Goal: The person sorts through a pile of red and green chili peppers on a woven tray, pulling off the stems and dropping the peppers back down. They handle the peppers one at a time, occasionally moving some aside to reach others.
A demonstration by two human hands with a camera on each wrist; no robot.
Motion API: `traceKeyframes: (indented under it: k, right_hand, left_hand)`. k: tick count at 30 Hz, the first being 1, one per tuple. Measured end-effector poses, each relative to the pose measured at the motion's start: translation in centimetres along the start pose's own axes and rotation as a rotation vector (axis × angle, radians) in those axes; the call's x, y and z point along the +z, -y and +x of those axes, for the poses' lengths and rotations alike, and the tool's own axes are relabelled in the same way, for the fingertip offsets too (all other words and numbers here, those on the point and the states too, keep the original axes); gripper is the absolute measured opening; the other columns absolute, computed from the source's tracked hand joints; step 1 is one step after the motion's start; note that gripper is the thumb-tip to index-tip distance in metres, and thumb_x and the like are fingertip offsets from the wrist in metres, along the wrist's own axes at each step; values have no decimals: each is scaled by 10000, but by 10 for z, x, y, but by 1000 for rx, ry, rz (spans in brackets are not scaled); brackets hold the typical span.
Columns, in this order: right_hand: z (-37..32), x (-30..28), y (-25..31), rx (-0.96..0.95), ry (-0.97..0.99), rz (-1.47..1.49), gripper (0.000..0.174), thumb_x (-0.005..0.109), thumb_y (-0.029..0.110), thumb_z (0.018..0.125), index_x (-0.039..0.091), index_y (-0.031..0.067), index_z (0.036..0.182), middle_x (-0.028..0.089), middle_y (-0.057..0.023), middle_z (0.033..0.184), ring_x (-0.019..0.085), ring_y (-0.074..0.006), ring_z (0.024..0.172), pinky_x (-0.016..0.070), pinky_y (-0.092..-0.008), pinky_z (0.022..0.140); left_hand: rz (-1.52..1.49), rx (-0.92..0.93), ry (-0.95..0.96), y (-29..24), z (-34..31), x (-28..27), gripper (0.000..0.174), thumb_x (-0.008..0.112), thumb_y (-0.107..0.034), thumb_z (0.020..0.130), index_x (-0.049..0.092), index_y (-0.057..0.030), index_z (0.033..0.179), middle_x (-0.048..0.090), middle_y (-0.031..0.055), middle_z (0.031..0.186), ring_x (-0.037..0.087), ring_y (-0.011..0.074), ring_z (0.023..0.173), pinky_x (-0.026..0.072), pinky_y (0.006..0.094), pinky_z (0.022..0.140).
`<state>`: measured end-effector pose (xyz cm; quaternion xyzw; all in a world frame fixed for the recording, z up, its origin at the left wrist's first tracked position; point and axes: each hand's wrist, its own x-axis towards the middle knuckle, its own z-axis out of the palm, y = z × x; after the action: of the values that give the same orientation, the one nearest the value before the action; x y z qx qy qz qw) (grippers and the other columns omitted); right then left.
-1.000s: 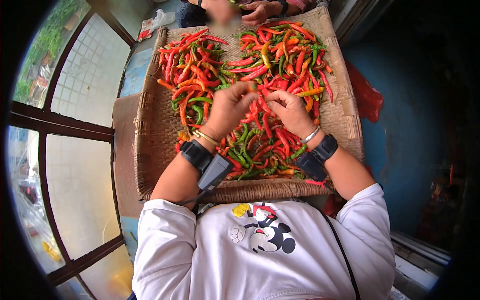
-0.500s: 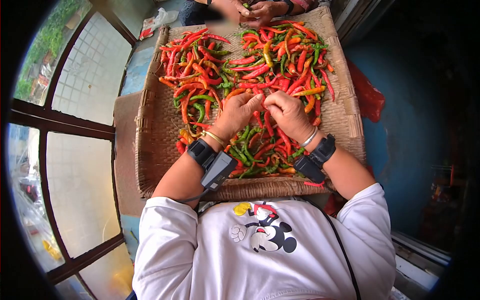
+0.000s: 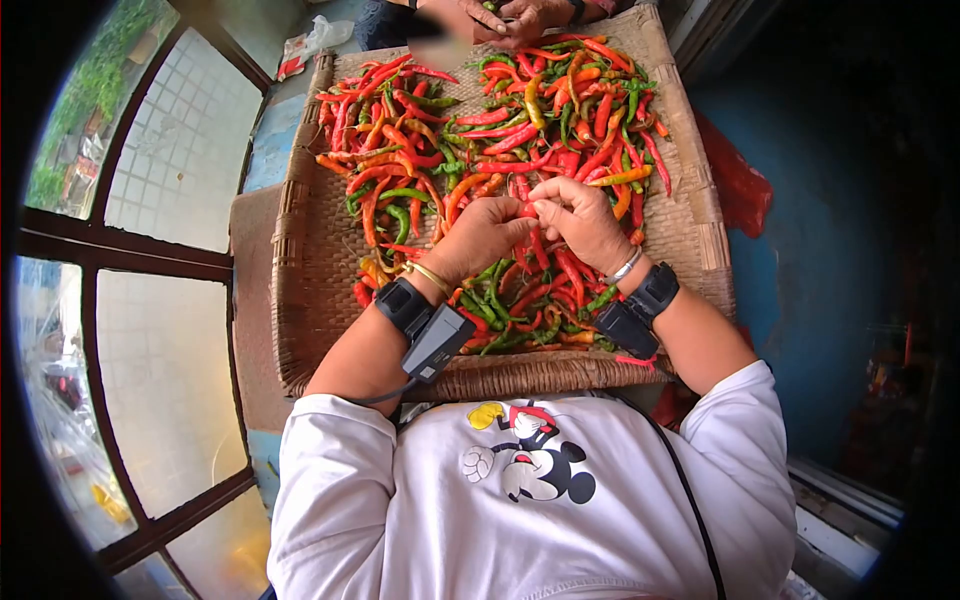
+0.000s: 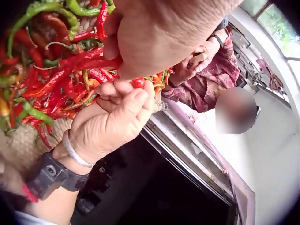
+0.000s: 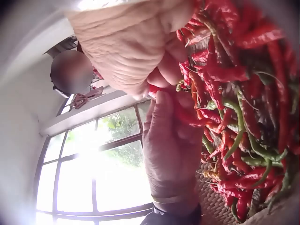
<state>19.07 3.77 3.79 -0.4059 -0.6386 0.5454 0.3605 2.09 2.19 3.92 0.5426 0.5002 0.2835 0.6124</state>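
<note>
A red chili pepper (image 5: 186, 115) lies in the curled fingers of my left hand (image 3: 482, 238), its body showing past them in the right wrist view. My right hand (image 3: 580, 222) meets the left one over the basket. Its thumb and fingers pinch the pepper's end, which shows as a small red tip (image 4: 138, 83) in the left wrist view. Most of the pepper is hidden by the fingers in the head view. Below the hands, red, green and orange chili peppers (image 3: 500, 290) are heaped.
The peppers lie in a shallow woven basket (image 3: 295, 310) with raised rims. Across it, another person's hands (image 3: 520, 18) hold something small. A window (image 3: 160, 380) stands at left; a red bag (image 3: 735, 185) is beyond the right rim. White plastic (image 3: 322, 38) lies at the far left.
My left hand has turned and moved slightly down since a second ago, and both hands have come together on the red chili pepper. The other person's hands have shifted slightly.
</note>
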Motion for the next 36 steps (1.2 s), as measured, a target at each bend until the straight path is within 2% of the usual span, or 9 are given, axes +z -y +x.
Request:
traceKeyframes:
  k: [5, 7, 8, 11, 18, 24, 27, 31, 36]
  right_hand:
    - [9, -6, -10, 110, -174, 233, 160, 474, 121, 875, 556, 2, 944, 559, -6, 693, 495, -50, 529, 415, -183, 494]
    - [10, -12, -16, 127, -187, 165, 164, 467, 110, 874, 549, -2, 961, 555, -7, 687, 491, -51, 532, 417, -184, 502]
    - [10, -15, -16, 152, -171, 110, 163, 464, 98, 869, 550, -4, 962, 552, -9, 686, 490, -54, 535, 418, -186, 508]
    - [10, -17, -23, 157, -124, 43, 160, 467, 85, 861, 549, -6, 963, 553, -12, 689, 491, -58, 534, 419, -189, 505]
    - [10, -16, -27, 172, -92, -17, 152, 470, 74, 852, 555, -9, 948, 552, -10, 694, 504, -57, 549, 428, -191, 512]
    - [11, -17, -21, 190, -66, -16, 258, 512, 208, 862, 552, -9, 998, 565, -6, 733, 514, -60, 556, 435, -207, 512]
    - [11, -16, -16, 219, 20, 70, 259, 518, 237, 864, 568, 1, 958, 556, 0, 702, 508, -60, 540, 426, -205, 495]
    - [11, -20, -17, 313, 118, 164, 270, 509, 276, 869, 569, 27, 782, 529, 9, 629, 499, -63, 513, 420, -207, 462]
    - [15, -28, -27, 329, -160, 420, 334, 428, 323, 900, 562, 29, 812, 547, -17, 619, 485, -76, 503, 397, -206, 459]
  left_hand:
    - [-51, -68, -88, 14, 11, -12, 183, 581, -196, 828, 585, -15, 853, 570, 20, 619, 550, 126, 558, 437, 274, 513]
    - [558, 185, -295, 32, 18, -19, 242, 630, -242, 764, 586, -14, 837, 591, 109, 629, 588, 250, 582, 456, 343, 551]
    - [532, 132, -277, 33, 17, -18, 289, 656, -280, 705, 587, -19, 807, 588, 165, 684, 585, 327, 662, 462, 397, 605]
    - [950, 221, -214, 30, 10, -8, 280, 657, -291, 697, 588, -32, 776, 596, 159, 696, 592, 314, 682, 464, 402, 619]
    - [1157, 185, -103, 20, 12, -1, 267, 625, -313, 709, 601, -51, 753, 603, 149, 717, 594, 308, 713, 466, 399, 628]
    - [592, 132, -54, 6, 7, -14, 190, 646, -224, 705, 615, -59, 794, 601, 136, 689, 592, 282, 675, 463, 368, 618]
    - [649, 391, -11, 3, 4, -7, 174, 660, -184, 697, 615, -55, 806, 585, 135, 644, 580, 289, 625, 458, 363, 590]
    - [711, 405, 56, 0, 5, -2, 187, 661, -179, 702, 611, -41, 818, 572, 163, 667, 564, 309, 606, 452, 357, 569]
    - [231, 297, -40, -6, 6, -24, 87, 640, -39, 746, 612, -11, 823, 596, 12, 673, 525, 58, 623, 451, 242, 565]
